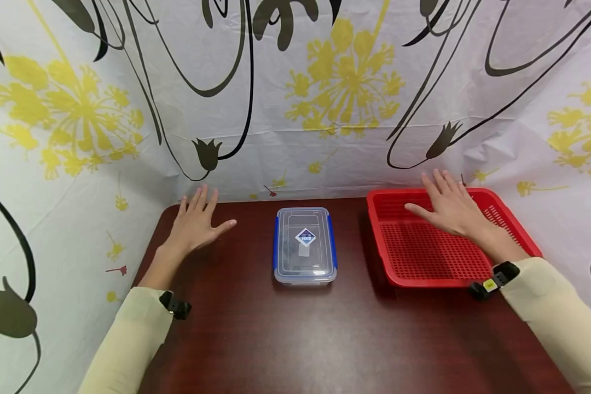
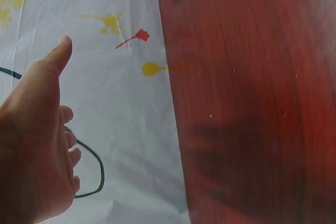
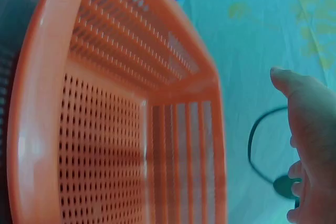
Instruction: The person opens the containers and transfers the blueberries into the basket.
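My left hand [image 1: 193, 223] hovers over the back left of the table, fingers spread and holding nothing. In the left wrist view that hand [image 2: 39, 140] shows its thumb raised. My right hand [image 1: 452, 207] is held above the red plastic basket [image 1: 435, 282], its fingers also straight and spread. The right wrist view has the hand [image 3: 315, 145] beyond the basket's rim [image 3: 34, 129], apart from it. Between the hands, a clear lidded food container [image 1: 305, 262] with blue side clips lies flat on the table, touched by neither hand.
The dark reddish-brown wooden table [image 1: 295, 339] carries the container and the basket. A white cloth [image 1: 266, 109] with yellow and grey flower prints hangs behind the table and along both sides. Each wrist wears a small black strapped device [image 1: 175, 306].
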The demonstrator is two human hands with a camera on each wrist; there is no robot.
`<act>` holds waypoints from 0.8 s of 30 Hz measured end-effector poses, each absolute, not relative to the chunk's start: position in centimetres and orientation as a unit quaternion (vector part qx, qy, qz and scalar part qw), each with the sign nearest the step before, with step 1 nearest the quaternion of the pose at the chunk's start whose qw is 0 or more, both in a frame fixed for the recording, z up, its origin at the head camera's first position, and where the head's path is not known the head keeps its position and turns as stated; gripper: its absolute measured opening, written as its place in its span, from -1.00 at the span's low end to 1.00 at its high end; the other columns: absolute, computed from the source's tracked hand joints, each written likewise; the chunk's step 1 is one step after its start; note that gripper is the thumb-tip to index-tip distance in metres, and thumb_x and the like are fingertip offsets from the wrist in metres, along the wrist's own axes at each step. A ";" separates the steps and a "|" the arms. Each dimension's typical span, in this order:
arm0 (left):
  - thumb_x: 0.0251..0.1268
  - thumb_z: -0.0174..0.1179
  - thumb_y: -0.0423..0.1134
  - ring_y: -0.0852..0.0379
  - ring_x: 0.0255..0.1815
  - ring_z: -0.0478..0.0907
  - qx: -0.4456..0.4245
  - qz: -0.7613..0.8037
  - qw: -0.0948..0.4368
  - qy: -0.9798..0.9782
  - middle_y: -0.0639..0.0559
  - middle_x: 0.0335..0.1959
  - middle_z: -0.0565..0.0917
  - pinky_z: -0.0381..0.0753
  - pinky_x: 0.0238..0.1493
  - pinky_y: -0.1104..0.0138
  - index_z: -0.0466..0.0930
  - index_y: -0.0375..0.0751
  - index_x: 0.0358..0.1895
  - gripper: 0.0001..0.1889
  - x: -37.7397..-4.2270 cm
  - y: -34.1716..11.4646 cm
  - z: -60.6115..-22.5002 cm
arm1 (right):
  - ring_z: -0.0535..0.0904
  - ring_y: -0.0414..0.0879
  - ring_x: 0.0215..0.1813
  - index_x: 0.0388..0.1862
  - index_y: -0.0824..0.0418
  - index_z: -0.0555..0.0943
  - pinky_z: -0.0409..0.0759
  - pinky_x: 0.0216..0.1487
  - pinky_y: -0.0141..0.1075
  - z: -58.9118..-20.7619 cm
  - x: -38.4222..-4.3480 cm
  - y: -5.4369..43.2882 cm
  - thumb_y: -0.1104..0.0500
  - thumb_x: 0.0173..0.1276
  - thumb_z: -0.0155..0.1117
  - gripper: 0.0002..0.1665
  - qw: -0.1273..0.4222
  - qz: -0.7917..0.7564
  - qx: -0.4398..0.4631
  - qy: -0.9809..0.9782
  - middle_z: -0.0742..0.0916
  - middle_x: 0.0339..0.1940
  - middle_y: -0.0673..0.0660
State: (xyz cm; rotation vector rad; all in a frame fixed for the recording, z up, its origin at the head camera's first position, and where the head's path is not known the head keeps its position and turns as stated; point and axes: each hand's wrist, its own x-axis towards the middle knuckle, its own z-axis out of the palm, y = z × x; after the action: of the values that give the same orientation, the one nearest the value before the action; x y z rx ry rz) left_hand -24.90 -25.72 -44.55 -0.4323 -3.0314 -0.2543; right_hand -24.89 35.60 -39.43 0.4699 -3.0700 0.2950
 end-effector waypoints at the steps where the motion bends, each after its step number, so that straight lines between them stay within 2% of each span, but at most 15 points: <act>1: 0.47 0.01 0.48 -0.28 0.76 -0.19 -0.142 -0.085 0.034 -0.986 -0.34 0.75 -0.13 -0.29 0.67 -0.25 -0.11 -0.26 0.74 0.10 -24.8 -25.5 -44.7 | -0.23 0.47 0.72 0.74 0.38 -0.04 -0.29 0.64 0.36 -39.3 -24.8 35.1 -0.39 0.58 0.09 0.17 0.012 0.093 0.155 -0.983 -0.01 0.70 0.57; 13: 0.50 -0.03 0.47 -0.25 0.77 -0.17 -0.145 -0.135 0.013 -0.980 -0.29 0.76 -0.12 -0.23 0.69 -0.18 -0.09 -0.21 0.75 0.05 -23.6 -22.0 -47.6 | -0.19 0.39 0.75 0.77 0.29 -0.02 -0.22 0.67 0.31 -39.1 -23.6 28.6 -0.38 0.54 0.14 0.17 0.010 0.100 0.194 -0.976 0.02 0.75 0.45; 19: 0.52 -0.06 0.47 -0.24 0.77 -0.15 -0.140 -0.183 0.001 -0.973 -0.24 0.77 -0.14 -0.18 0.70 -0.16 -0.10 -0.17 0.75 0.03 -22.7 -20.0 -49.0 | -0.19 0.33 0.77 0.76 0.30 0.01 -0.19 0.67 0.30 -40.1 -23.0 25.0 -0.41 0.53 0.16 0.18 0.021 0.112 0.215 -0.970 0.04 0.75 0.42; 24: 0.56 -0.08 0.44 -0.27 0.76 -0.11 -0.129 -0.237 -0.007 -0.963 -0.22 0.78 -0.11 -0.13 0.69 -0.18 -0.07 -0.16 0.75 -0.02 -22.0 -18.7 -50.2 | -0.21 0.30 0.77 0.77 0.27 0.00 -0.14 0.67 0.31 -41.5 -22.4 22.0 -0.48 0.53 0.09 0.20 0.021 0.117 0.229 -0.966 0.02 0.77 0.38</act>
State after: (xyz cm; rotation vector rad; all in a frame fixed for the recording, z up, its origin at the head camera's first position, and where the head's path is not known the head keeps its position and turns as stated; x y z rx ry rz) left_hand -21.95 -18.70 -50.23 -0.4084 -3.0386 -0.7485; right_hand -22.42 21.99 -41.46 0.7094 -2.9945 0.3629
